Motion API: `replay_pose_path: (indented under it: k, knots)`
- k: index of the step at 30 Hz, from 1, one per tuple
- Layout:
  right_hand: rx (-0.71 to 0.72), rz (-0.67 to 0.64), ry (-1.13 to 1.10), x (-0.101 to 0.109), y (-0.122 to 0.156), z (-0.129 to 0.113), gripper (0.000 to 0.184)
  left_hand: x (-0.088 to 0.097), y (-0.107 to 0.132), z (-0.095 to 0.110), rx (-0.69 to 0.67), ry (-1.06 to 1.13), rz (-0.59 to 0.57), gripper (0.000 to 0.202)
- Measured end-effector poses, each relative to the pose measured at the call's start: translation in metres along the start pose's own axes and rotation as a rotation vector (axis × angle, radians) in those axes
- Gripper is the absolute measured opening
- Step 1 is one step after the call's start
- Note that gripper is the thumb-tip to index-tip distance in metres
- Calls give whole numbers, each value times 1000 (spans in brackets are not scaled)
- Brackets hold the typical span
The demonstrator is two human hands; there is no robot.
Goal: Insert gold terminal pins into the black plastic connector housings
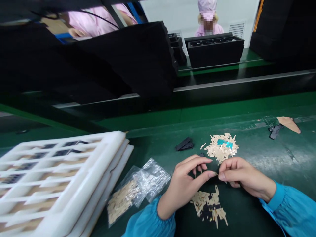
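My left hand [184,184] and my right hand [243,177] meet over the green work surface [271,158], fingertips pinched together on a small dark part with a tan strip at its edge. A heap of small tan paper strips [209,207] lies just below my hands. Another heap of tan strips [222,148], with a teal scrap on top, lies just beyond them. A small black part [184,144] rests to the left of that heap.
Stacked white foam trays [61,177] with dark parts in slots fill the left. Clear plastic bags [138,187] of tan pieces lie beside them. Black trays [214,49] stand beyond a rail, with a person in pink behind. A black piece [275,131] and brown scrap [288,124] lie far right.
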State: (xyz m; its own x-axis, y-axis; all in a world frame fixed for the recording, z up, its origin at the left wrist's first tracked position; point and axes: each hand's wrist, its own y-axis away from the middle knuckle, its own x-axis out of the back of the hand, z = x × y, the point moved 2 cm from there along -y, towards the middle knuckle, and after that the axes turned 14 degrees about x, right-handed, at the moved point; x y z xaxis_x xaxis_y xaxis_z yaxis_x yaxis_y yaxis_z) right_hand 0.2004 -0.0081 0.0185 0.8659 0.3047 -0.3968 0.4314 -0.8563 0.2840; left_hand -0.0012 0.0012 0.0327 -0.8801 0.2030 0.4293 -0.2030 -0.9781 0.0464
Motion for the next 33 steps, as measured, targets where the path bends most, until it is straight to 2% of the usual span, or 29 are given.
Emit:
replay_pose_path:
  k: [3, 6, 8, 13, 17, 22, 27, 33]
  knots:
    - [62, 72, 35, 0, 0, -1, 14, -1, 0, -2, 89, 16, -1, 23]
    - [206, 170, 139, 2, 1, 1, 16, -4, -2, 0, 230, 109, -89, 17]
    - [302, 230, 229, 2, 2, 3, 18, -7, -2, 2, 270, 156, -148, 16]
    - [451, 224, 429, -4, 7, 8, 21, -14, 1, 6, 256, 151, -143, 19]
    - [516, 230, 569, -6, 10, 6, 12, -13, 2, 8, 199, 90, -139, 21]
    - [495, 295, 601, -2, 9, 4, 8, -13, 3, 12, 165, 31, -139, 19]
    - [431, 243, 528, 0, 6, 5, 10, -15, 5, 13, 158, -6, -189, 18]
    - [420, 237, 557, 1, 7, 6, 10, -15, 4, 13, 137, -59, -202, 17]
